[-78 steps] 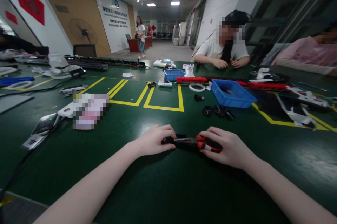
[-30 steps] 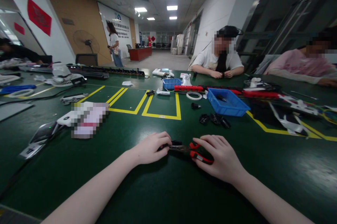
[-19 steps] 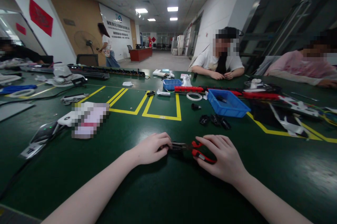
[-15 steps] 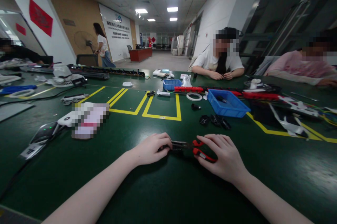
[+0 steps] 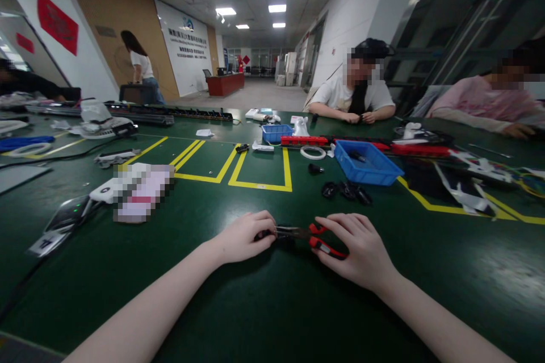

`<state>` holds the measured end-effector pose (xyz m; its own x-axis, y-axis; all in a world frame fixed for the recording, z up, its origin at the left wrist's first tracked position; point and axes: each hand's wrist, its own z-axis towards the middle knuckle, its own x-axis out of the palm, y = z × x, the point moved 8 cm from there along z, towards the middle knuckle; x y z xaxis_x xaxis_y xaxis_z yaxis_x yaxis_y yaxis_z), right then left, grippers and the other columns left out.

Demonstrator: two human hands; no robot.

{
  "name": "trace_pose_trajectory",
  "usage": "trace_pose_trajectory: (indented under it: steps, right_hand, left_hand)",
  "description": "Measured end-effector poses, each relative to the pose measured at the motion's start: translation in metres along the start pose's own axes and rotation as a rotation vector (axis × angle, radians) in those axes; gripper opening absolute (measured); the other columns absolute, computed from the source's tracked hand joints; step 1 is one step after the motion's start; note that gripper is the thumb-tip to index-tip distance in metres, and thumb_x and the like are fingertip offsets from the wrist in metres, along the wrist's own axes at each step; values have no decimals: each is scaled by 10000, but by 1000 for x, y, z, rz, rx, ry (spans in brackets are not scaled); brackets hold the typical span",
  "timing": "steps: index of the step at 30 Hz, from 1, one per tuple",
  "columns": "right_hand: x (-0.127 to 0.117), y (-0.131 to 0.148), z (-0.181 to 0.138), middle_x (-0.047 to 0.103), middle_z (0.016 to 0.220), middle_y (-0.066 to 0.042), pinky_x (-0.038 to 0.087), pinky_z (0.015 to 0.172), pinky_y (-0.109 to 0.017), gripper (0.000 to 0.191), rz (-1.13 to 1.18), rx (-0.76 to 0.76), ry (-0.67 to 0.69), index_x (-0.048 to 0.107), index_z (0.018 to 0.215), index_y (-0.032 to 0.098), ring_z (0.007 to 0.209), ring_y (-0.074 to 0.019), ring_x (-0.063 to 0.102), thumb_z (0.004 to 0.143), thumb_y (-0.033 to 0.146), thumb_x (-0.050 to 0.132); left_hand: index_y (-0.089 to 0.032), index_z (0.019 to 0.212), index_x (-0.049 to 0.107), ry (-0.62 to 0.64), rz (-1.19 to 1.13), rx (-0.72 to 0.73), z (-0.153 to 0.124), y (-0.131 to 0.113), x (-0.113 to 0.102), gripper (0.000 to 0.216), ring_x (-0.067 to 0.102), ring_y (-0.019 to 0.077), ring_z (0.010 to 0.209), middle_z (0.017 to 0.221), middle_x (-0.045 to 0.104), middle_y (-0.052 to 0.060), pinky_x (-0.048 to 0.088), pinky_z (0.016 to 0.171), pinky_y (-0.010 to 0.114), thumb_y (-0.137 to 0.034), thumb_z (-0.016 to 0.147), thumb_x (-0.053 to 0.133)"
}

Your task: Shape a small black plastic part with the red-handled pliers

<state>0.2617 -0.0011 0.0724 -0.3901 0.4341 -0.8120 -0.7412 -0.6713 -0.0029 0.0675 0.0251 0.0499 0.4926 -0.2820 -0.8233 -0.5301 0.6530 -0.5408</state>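
Both my hands rest on the green table [image 5: 264, 306] near its front edge. My right hand [image 5: 355, 249] grips the red handles of a pair of pliers [image 5: 313, 237], whose metal jaws point left. My left hand [image 5: 244, 236] is closed over a small black part [image 5: 267, 233] at the jaw tips; most of that part is hidden under my fingers. The pliers lie low, almost flat on the table, between the two hands.
Several small black parts [image 5: 346, 190] lie beyond my right hand, in front of a blue bin [image 5: 367, 163]. Yellow tape boxes [image 5: 259, 169], a tape roll [image 5: 313, 151], red strips [image 5: 304, 140] and a smaller blue bin [image 5: 276, 132] lie farther off. Two people sit opposite; devices [image 5: 68, 215] lie left.
My hands and the pliers have stayed together with only small shifts. The view has shifted slightly. A person in the background has walked from the reception desk leftward along the wall.
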Motion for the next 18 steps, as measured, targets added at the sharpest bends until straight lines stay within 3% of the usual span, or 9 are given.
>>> trace_pose_trajectory:
  steps: [18]
  right_hand:
    - [1,4,4,684,1062,-104,429,872,-428,463,25,-3,27,604,1236,176,951,-250,633,819,371,659]
  left_hand:
    - [-175,952,647,-16,-74,-8,2,5,2,129,625,174,935,1085,621,47,487,865,297,-209,958,523]
